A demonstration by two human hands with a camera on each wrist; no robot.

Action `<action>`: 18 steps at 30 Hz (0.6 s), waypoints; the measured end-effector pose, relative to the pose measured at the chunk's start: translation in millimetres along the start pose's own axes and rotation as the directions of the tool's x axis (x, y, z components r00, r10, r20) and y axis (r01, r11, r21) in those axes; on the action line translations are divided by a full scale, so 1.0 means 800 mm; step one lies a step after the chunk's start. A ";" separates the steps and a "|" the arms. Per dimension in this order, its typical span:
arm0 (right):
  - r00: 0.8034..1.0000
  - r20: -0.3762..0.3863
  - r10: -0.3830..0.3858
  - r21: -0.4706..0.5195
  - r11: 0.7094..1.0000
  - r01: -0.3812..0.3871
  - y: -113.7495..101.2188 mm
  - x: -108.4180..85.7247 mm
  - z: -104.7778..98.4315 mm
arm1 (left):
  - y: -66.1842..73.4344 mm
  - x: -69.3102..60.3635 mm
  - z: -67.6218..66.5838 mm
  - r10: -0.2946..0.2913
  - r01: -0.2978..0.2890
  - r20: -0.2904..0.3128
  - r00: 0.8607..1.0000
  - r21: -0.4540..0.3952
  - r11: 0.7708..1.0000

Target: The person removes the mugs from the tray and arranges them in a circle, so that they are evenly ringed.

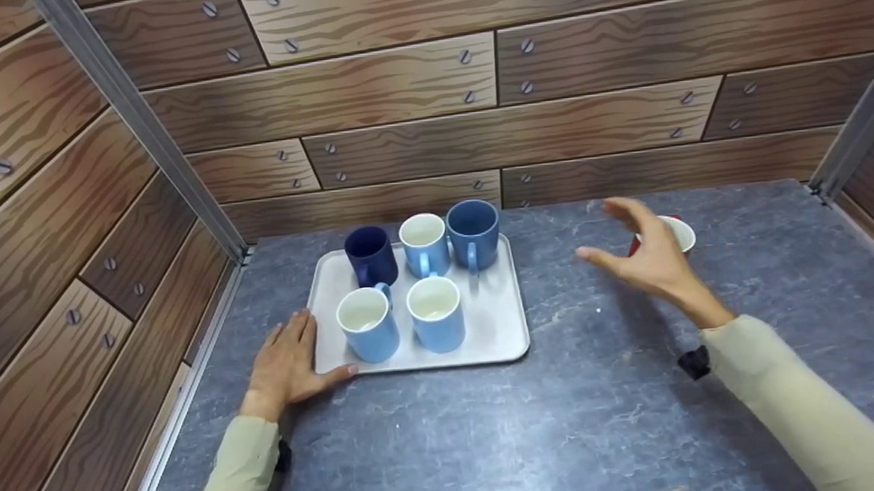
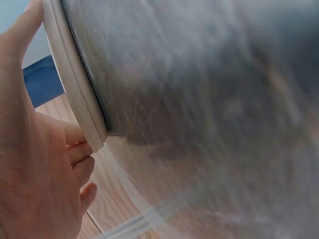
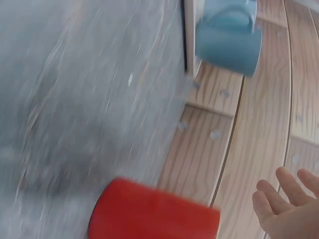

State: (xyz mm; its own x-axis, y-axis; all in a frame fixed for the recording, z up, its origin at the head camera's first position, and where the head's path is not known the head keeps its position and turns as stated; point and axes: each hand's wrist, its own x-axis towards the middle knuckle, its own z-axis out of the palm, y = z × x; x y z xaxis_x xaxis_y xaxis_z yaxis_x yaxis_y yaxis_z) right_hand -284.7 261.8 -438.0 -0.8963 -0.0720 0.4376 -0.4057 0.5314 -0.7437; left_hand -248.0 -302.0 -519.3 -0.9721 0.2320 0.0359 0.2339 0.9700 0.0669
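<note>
A light-coloured tray [image 1: 490, 325] carries several mugs. In its back row are a dark navy mug [image 1: 372, 258], a light blue mug [image 1: 427, 252] and a steel-blue mug [image 1: 474, 234]. Two more light blue mugs, a left one [image 1: 370, 327] and a right one [image 1: 438, 316], stand in front. My left hand [image 1: 284, 362] rests at the tray's near left corner, fingers along the side and thumb at the front edge. My right hand [image 1: 655, 260] hovers with fingers and thumb spread, holding nothing. Partly hidden behind it is a red mug [image 3: 152, 211] with a white inside.
The grey marbled tabletop [image 1: 462, 439] is bounded by a wood-patterned back wall [image 1: 398, 83] and side walls. A metal rail [image 1: 190, 386] runs along the left edge of the table. The red mug stands apart from the tray, to its right.
</note>
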 end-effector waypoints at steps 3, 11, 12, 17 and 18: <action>0.999 0.032 -0.030 0.019 0.999 0.029 -0.007 0.001 0.016 | 0.001 0.001 0.001 0.007 -0.007 -0.001 1.000 0.010 1.000; 0.988 0.141 -0.056 0.063 0.997 0.047 -0.024 0.006 0.062 | -0.001 0.003 0.003 0.006 -0.006 -0.009 1.000 -0.004 1.000; 0.986 0.156 -0.060 0.071 0.996 0.050 -0.027 0.006 0.069 | -0.001 0.003 0.003 0.005 -0.005 -0.011 1.000 -0.004 1.000; 0.973 0.213 -0.088 0.084 0.994 0.071 -0.043 0.006 0.109 | -0.002 0.002 0.005 0.002 -0.002 -0.007 1.000 -0.009 1.000; 0.970 0.221 -0.097 0.091 0.993 0.078 -0.046 0.005 0.117 | -0.003 0.002 0.005 0.003 -0.003 -0.006 1.000 -0.011 1.000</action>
State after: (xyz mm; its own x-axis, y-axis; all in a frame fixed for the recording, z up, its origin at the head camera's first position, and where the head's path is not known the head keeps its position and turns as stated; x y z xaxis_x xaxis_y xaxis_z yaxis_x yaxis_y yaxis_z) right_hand -290.0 162.7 -456.0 -0.8700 -0.3080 0.3849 -0.4894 0.4448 -0.7502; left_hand -250.1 -303.3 -523.3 -0.9713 0.2340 0.0417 0.2366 0.9685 0.0774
